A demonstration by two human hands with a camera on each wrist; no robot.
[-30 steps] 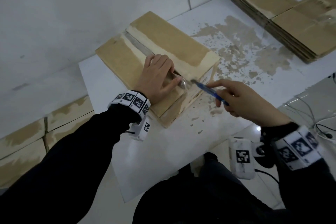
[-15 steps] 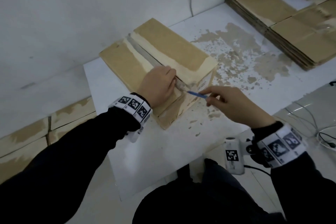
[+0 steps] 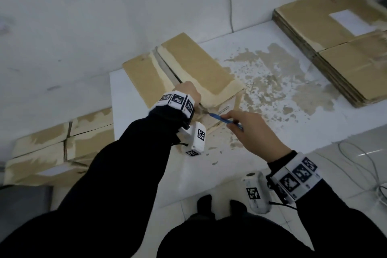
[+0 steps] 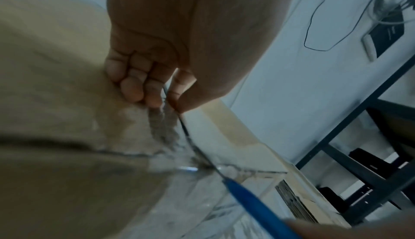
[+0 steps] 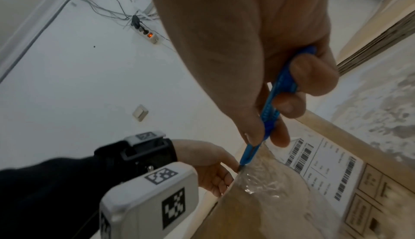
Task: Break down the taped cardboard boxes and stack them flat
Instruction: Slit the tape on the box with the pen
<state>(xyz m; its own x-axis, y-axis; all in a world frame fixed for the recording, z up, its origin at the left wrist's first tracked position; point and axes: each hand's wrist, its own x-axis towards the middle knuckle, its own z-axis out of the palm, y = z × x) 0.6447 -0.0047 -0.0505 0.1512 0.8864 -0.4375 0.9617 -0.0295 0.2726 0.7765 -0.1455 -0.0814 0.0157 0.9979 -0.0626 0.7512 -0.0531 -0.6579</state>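
A taped cardboard box (image 3: pixel 194 69) lies on the white table (image 3: pixel 129 163), with clear tape (image 5: pixel 258 180) over its near end. My left hand (image 3: pixel 189 90) sits on top at the centre seam. Its fingers (image 4: pixel 139 86) are curled against the cardboard, with thumb and forefinger closed together on the seam, so the left hand (image 4: pixel 166 99) holds the box down. My right hand (image 3: pixel 234 119) grips a blue utility knife (image 3: pixel 226 120). In the right wrist view the right hand (image 5: pixel 267 132) holds the knife (image 5: pixel 276 100) with its blade tip at the taped top edge, just beside my left hand (image 5: pixel 209 168).
A pile of flattened cardboard (image 3: pixel 335 48) lies at the table's far right. More taped boxes (image 3: pixel 58 146) stand on the floor to the left. A barcode label (image 5: pixel 325 163) is on the box's near face. Cables (image 3: pixel 366 163) and a power strip (image 5: pixel 148 36) lie on the floor.
My left forearm has swung over the hand, so the wristband now hides most of it. The knife tip has pushed in closer to the box's near top edge by my left thumb.
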